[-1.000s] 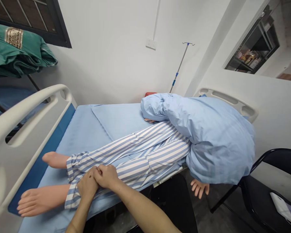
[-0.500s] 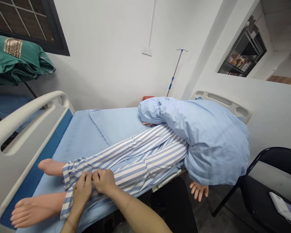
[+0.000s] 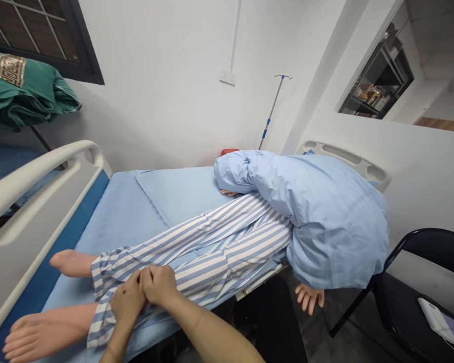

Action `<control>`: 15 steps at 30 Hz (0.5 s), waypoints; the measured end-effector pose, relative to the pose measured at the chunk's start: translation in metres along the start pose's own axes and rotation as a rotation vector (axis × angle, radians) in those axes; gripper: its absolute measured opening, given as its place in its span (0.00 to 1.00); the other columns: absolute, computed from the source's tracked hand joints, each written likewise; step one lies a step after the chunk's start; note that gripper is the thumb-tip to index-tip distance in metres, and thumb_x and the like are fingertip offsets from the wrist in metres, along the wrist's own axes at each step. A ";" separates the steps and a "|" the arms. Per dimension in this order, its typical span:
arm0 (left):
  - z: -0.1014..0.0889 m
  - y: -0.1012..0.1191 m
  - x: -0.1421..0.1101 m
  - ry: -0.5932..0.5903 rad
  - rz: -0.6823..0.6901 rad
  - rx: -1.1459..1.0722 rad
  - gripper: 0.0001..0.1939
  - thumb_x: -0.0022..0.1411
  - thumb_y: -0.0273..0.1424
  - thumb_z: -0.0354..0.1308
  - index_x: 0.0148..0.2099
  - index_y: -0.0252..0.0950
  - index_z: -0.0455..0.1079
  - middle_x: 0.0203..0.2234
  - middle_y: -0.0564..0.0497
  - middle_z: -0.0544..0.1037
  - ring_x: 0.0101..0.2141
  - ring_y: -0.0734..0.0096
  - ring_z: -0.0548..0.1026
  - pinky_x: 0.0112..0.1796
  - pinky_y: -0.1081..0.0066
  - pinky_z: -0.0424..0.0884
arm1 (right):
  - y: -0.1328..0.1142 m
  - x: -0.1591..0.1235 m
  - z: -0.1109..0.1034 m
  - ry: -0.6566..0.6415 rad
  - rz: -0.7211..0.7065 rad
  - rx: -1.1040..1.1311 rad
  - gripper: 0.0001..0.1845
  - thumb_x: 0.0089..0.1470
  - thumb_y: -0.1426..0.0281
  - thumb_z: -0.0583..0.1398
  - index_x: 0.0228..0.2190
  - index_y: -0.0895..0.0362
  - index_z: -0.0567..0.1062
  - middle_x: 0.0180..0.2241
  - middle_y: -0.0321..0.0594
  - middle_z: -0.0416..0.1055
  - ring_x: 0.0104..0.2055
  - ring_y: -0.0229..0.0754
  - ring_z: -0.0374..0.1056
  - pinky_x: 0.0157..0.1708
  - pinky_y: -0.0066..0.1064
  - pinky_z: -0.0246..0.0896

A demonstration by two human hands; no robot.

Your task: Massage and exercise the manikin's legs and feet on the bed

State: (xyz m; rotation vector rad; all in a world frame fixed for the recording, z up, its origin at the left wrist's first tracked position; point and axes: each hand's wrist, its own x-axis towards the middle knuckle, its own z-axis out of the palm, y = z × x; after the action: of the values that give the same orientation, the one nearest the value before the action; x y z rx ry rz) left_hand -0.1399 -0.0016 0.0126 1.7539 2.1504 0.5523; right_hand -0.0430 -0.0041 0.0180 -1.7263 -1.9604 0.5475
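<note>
A manikin in blue-and-white striped trousers (image 3: 204, 264) lies on its back on the bed, with its bare feet (image 3: 41, 330) at the left. My left hand (image 3: 128, 298) is closed on the near lower leg, over the trouser cloth, a little above the ankle. Beside it and touching it, my right hand (image 3: 159, 285) is closed on the same leg, nearer the knee. The fingertips of both hands are hidden. A light blue quilt (image 3: 325, 217) covers the upper body, and one manikin hand (image 3: 309, 298) hangs out below it.
The bed's footboard (image 3: 41, 186) rises at the left. A black folding chair (image 3: 412, 302) with a white object (image 3: 437, 317) on its seat stands at the right. Behind the bed is a drip stand (image 3: 272, 113). Green cloth (image 3: 34, 91) is heaped at the upper left.
The view has shifted slightly, so the feet and footboard sit further left. Both hands stay on the leg, with the right hand's fingers now closer against the left hand.
</note>
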 end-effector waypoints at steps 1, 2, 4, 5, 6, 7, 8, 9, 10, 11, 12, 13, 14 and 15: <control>0.004 0.000 -0.002 -0.021 -0.005 0.085 0.17 0.68 0.35 0.41 0.31 0.38 0.66 0.26 0.45 0.76 0.27 0.62 0.71 0.29 0.69 0.59 | 0.000 0.000 0.000 0.002 -0.001 0.007 0.18 0.65 0.67 0.51 0.33 0.54 0.80 0.34 0.41 0.81 0.36 0.43 0.76 0.34 0.27 0.63; 0.007 -0.001 -0.003 -0.032 -0.010 0.146 0.17 0.69 0.35 0.40 0.33 0.38 0.68 0.29 0.44 0.78 0.28 0.61 0.72 0.29 0.68 0.58 | 0.000 0.000 -0.001 0.003 -0.001 0.011 0.18 0.65 0.67 0.51 0.33 0.54 0.80 0.35 0.41 0.81 0.37 0.43 0.76 0.34 0.27 0.63; 0.009 -0.001 -0.003 -0.041 -0.008 0.207 0.19 0.70 0.36 0.40 0.36 0.38 0.70 0.32 0.43 0.80 0.30 0.61 0.74 0.30 0.69 0.59 | 0.001 -0.001 -0.001 0.001 0.003 0.017 0.18 0.65 0.66 0.52 0.33 0.55 0.80 0.35 0.41 0.81 0.37 0.43 0.76 0.35 0.27 0.63; 0.009 -0.001 -0.003 -0.042 -0.002 0.223 0.19 0.71 0.36 0.40 0.37 0.38 0.71 0.33 0.43 0.80 0.31 0.61 0.75 0.30 0.69 0.59 | 0.001 -0.001 -0.001 0.001 0.007 0.022 0.18 0.65 0.66 0.52 0.33 0.55 0.80 0.35 0.42 0.81 0.37 0.43 0.76 0.35 0.28 0.63; 0.008 -0.001 -0.003 -0.038 0.001 0.232 0.19 0.71 0.36 0.40 0.38 0.38 0.71 0.33 0.44 0.80 0.32 0.61 0.75 0.31 0.69 0.60 | 0.001 -0.001 -0.001 0.003 0.007 0.030 0.18 0.65 0.66 0.52 0.33 0.55 0.80 0.35 0.42 0.81 0.37 0.43 0.76 0.35 0.28 0.63; 0.007 0.000 -0.003 -0.032 0.002 0.237 0.19 0.71 0.36 0.40 0.39 0.38 0.71 0.33 0.44 0.80 0.32 0.61 0.76 0.31 0.70 0.60 | 0.001 -0.001 -0.001 0.008 0.005 0.038 0.18 0.65 0.66 0.52 0.33 0.55 0.80 0.35 0.42 0.81 0.37 0.43 0.76 0.35 0.28 0.63; 0.006 0.001 -0.003 -0.026 0.001 0.236 0.19 0.71 0.36 0.40 0.39 0.38 0.72 0.32 0.44 0.80 0.32 0.61 0.76 0.31 0.69 0.60 | 0.002 0.000 0.000 0.011 0.002 0.047 0.18 0.65 0.66 0.52 0.33 0.55 0.80 0.35 0.42 0.81 0.37 0.43 0.76 0.35 0.28 0.63; 0.005 0.001 -0.003 -0.022 -0.003 0.231 0.19 0.71 0.36 0.40 0.39 0.38 0.72 0.32 0.44 0.80 0.31 0.61 0.76 0.31 0.69 0.60 | 0.002 0.000 0.000 0.011 0.001 0.052 0.18 0.65 0.66 0.52 0.32 0.55 0.80 0.35 0.42 0.81 0.37 0.43 0.76 0.35 0.28 0.63; 0.005 0.001 -0.003 -0.020 -0.009 0.222 0.19 0.71 0.36 0.40 0.39 0.38 0.71 0.32 0.44 0.80 0.31 0.61 0.76 0.31 0.69 0.60 | 0.002 0.000 0.000 0.011 0.007 0.052 0.18 0.64 0.67 0.52 0.33 0.55 0.80 0.36 0.42 0.81 0.37 0.43 0.76 0.35 0.28 0.63; 0.004 0.001 -0.003 -0.021 -0.019 0.208 0.19 0.71 0.36 0.40 0.39 0.38 0.71 0.32 0.44 0.80 0.31 0.60 0.75 0.31 0.69 0.61 | 0.002 0.000 -0.001 0.008 0.017 0.048 0.18 0.64 0.67 0.52 0.33 0.55 0.80 0.36 0.42 0.81 0.37 0.43 0.76 0.34 0.28 0.64; 0.005 0.000 -0.003 -0.022 -0.030 0.191 0.18 0.70 0.36 0.40 0.38 0.38 0.71 0.31 0.44 0.79 0.31 0.60 0.75 0.31 0.69 0.61 | 0.000 0.001 -0.002 0.004 0.027 0.037 0.18 0.64 0.68 0.52 0.33 0.55 0.80 0.36 0.42 0.81 0.37 0.43 0.77 0.34 0.28 0.64; 0.007 -0.003 -0.003 -0.019 -0.033 0.171 0.17 0.70 0.36 0.41 0.38 0.39 0.70 0.31 0.44 0.79 0.32 0.60 0.75 0.31 0.69 0.61 | -0.004 0.001 -0.005 -0.002 0.028 0.022 0.18 0.64 0.68 0.52 0.33 0.56 0.80 0.35 0.42 0.81 0.37 0.43 0.77 0.34 0.28 0.64; 0.009 -0.006 -0.002 -0.011 -0.036 0.151 0.15 0.69 0.34 0.42 0.37 0.39 0.69 0.31 0.45 0.78 0.32 0.59 0.75 0.31 0.69 0.62 | -0.009 0.001 -0.009 -0.010 0.010 0.004 0.18 0.64 0.67 0.52 0.33 0.55 0.80 0.35 0.42 0.81 0.36 0.44 0.77 0.34 0.29 0.64; 0.012 -0.009 -0.002 0.001 -0.044 0.132 0.13 0.68 0.31 0.43 0.37 0.38 0.69 0.30 0.45 0.77 0.33 0.59 0.75 0.32 0.69 0.62 | -0.016 0.000 -0.015 -0.018 -0.026 -0.014 0.17 0.63 0.66 0.52 0.33 0.55 0.80 0.35 0.42 0.81 0.36 0.44 0.77 0.33 0.29 0.65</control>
State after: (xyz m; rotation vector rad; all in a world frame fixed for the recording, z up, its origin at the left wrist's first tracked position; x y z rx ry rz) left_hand -0.1421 -0.0039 -0.0024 1.7677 2.2672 0.4092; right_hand -0.0471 -0.0059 0.0389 -1.7071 -2.0010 0.5436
